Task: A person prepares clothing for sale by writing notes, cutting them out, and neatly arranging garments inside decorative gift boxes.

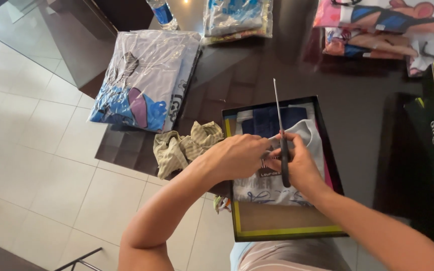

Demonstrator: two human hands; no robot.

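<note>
Our left hand [239,155] is closed in a pinch over the small tag on the folded white garment [277,165], and our right hand [297,163] is wrapped shut around the dark grip of a pair of scissors [280,135], whose long, narrow metal blades point away from us over the table. Whether the blades stand apart we cannot tell; they read as a single thin line. The garment lies in a shallow black box [327,145] with yellow inner edges, set on the near part of the dark, glossy table [367,110].

In our judgement, the cut goes best if the pinching fingers lift the tag clear of the cloth, so that only its thread or fastener lies near the blades, and if the points stay directed away from both hands.

The white garment is soft knit with printed lettering, and a dark blue piece lies folded above it in the box; bare brown card shows at the box's near end. Left of the box rests a crumpled olive striped cloth [184,148]. Farther left lies a flat garment sealed in a crinkled clear plastic bag [146,80]; more bagged clothes [237,17] sit at the far edge.
</note>
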